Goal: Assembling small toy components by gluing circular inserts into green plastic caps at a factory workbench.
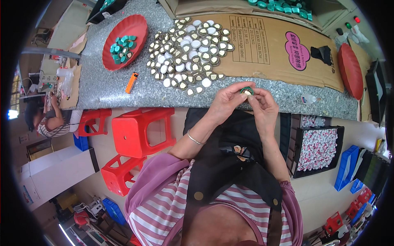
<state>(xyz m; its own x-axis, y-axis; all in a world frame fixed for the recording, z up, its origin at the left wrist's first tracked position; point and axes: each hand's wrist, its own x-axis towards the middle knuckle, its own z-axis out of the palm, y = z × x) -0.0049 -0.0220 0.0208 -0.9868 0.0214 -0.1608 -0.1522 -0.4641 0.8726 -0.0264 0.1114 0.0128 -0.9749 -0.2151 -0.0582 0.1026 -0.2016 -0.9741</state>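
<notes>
Close to the table's front edge, a green crimped cap (246, 89) with a pale centre is pinched between my two hands. The fingers of my left hand (226, 102) grip it from one side, thumb bent towards it. From the other side the fingertips and thumb of my right hand (264, 107) close on it. Beyond my left hand, many round crimped caps (180, 61) lie in a loose pile, some dark-rimmed with pale centres, others whitish. A red scalloped dish (141, 28) at the far left holds several green caps (123, 48).
An orange lighter (131, 83) lies left of the pile. Flattened cardboard (254, 67) covers the table's right half, near a small clear bottle (310, 99) and another red dish (350, 71). Red stools (131, 135) stand at lower left; a black crate of small pieces (320, 149) sits at right.
</notes>
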